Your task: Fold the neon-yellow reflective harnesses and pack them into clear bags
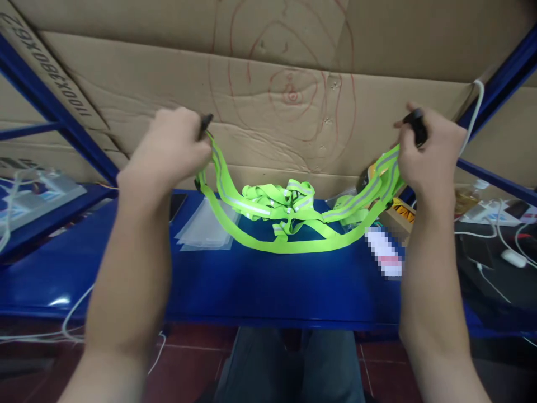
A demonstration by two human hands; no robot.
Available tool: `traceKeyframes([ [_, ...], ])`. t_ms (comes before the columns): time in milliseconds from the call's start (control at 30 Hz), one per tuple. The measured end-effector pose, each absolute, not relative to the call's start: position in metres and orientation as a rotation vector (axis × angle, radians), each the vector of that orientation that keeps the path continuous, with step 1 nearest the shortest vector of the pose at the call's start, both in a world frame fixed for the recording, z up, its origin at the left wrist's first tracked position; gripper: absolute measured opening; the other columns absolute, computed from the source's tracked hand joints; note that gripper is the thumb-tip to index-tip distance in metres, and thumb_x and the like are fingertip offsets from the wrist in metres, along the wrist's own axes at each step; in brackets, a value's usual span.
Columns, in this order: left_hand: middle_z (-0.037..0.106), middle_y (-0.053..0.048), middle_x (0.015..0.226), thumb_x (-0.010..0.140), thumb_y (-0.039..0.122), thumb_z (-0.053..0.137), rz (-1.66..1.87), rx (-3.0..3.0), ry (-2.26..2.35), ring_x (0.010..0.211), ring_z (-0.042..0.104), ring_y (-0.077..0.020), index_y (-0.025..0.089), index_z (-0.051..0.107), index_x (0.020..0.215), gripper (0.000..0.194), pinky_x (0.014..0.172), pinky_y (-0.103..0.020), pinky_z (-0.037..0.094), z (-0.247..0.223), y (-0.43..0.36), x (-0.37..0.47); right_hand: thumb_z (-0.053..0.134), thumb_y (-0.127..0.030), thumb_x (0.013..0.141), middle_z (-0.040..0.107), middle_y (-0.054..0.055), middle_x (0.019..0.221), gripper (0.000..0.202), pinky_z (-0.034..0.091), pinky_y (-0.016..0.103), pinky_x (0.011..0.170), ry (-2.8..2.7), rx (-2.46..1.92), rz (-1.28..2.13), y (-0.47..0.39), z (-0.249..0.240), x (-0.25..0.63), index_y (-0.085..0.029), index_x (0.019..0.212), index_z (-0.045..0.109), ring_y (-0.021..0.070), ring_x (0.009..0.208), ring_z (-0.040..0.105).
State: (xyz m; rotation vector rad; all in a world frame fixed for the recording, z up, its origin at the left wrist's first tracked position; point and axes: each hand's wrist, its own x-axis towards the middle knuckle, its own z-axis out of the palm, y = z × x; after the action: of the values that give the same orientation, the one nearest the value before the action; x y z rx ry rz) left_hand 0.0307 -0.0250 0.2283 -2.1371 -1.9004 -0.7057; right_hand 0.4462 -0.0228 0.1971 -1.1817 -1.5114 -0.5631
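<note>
Both hands are raised and closed: a black buckle end of the neon-yellow strap harness (293, 246) is gripped in the left hand (176, 140), and another black end in the right hand (432, 140). Between them the reflective webbing is hung in a sagging loop over the blue surface (285, 291). Beyond it, clear plastic bags (205, 226) are laid left of a tangled yellow strap pile (268, 198), backed by cardboard (168, 78) marked with red rings.
</note>
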Motion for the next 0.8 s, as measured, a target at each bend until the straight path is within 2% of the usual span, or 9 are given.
traceKeyframes([
  [67, 0.074, -0.029, 0.128, 0.103, 0.018, 0.047, -0.517, -2.084, -1.933, 0.136, 0.068, -0.0491, -0.001, 0.074, 0.123, 0.038, 0.116, -0.063, 0.054, 0.223, -0.029, 0.051, 0.066, -0.018, 0.092, 0.086, 0.014, 0.117, 0.034, 0.059, 0.046, 0.098, -1.644, -1.236, -0.528, -0.024, 0.199, 0.424, -0.017, 0.119, 0.087, 0.033, 0.107, 0.082],
  [100, 0.076, -0.028, 0.126, 0.103, 0.017, 0.045, -0.467, -2.106, -1.897, 0.131, 0.071, -0.048, 0.001, 0.075, 0.126, 0.04, 0.112, -0.061, 0.057, 0.219, -0.028, 0.059, 0.067, -0.02, 0.09, 0.086, 0.013, 0.116, 0.035, 0.059, 0.049, 0.098, -1.693, -1.241, -0.494, -0.025, 0.199, 0.413, -0.02, 0.119, 0.087, 0.0334, 0.104, 0.082],
  [200, 0.077, -0.022, 0.123, 0.1, 0.016, 0.046, -0.484, -2.289, -1.642, 0.123, 0.074, -0.0414, 0.011, 0.076, 0.13, 0.042, 0.109, -0.054, 0.059, 0.201, -0.018, 0.077, 0.068, -0.027, 0.092, 0.086, 0.004, 0.115, 0.035, 0.06, 0.055, 0.099, -1.847, -1.166, -0.369, -0.021, 0.189, 0.385, -0.035, 0.121, 0.086, 0.0327, 0.105, 0.079],
  [300, 0.075, -0.016, 0.124, 0.1, 0.017, 0.051, -0.617, -2.36, -1.474, 0.123, 0.072, -0.0362, 0.019, 0.073, 0.136, 0.043, 0.11, -0.051, 0.057, 0.184, -0.007, 0.092, 0.071, -0.032, 0.092, 0.083, 0.004, 0.107, 0.034, 0.058, 0.061, 0.099, -1.989, -1.073, -0.28, -0.008, 0.17, 0.364, -0.042, 0.121, 0.084, 0.0348, 0.103, 0.075],
  [367, 0.072, -0.016, 0.126, 0.1, 0.019, 0.054, -0.662, -2.352, -1.457, 0.122, 0.071, -0.0357, 0.02, 0.071, 0.139, 0.043, 0.108, -0.05, 0.057, 0.176, -0.004, 0.103, 0.07, -0.032, 0.092, 0.08, 0.006, 0.11, 0.036, 0.057, 0.064, 0.1, -2.069, -1.03, -0.239, 0.002, 0.158, 0.353, -0.04, 0.125, 0.082, 0.0376, 0.108, 0.072],
  [500, 0.071, -0.02, 0.128, 0.1, 0.018, 0.053, -0.591, -2.347, -1.435, 0.121, 0.071, -0.0384, 0.015, 0.07, 0.137, 0.042, 0.098, -0.05, 0.06, 0.166, 0.0, 0.122, 0.065, -0.025, 0.092, 0.075, 0.012, 0.121, 0.045, 0.052, 0.064, 0.105, -2.141, -1.025, -0.203, 0.011, 0.145, 0.339, -0.035, 0.135, 0.077, 0.0419, 0.12, 0.066],
  [667, 0.072, -0.02, 0.131, 0.098, 0.014, 0.05, -0.591, -2.361, -1.389, 0.127, 0.069, -0.0394, 0.014, 0.068, 0.141, 0.047, 0.095, -0.05, 0.061, 0.163, 0.002, 0.129, 0.057, -0.013, 0.093, 0.072, 0.016, 0.118, 0.049, 0.05, 0.055, 0.105, -2.22, -0.992, -0.263, 0.009, 0.142, 0.334, -0.017, 0.139, 0.075, 0.0384, 0.122, 0.062],
  [800, 0.072, -0.021, 0.132, 0.095, 0.013, 0.053, -0.649, -2.38, -1.388, 0.13, 0.068, -0.0405, 0.013, 0.067, 0.144, 0.051, 0.101, -0.052, 0.06, 0.165, 0.003, 0.125, 0.058, -0.01, 0.09, 0.072, 0.014, 0.117, 0.05, 0.049, 0.051, 0.104, -2.238, -0.97, -0.299, 0.009, 0.143, 0.337, -0.018, 0.137, 0.076, 0.036, 0.119, 0.061],
])
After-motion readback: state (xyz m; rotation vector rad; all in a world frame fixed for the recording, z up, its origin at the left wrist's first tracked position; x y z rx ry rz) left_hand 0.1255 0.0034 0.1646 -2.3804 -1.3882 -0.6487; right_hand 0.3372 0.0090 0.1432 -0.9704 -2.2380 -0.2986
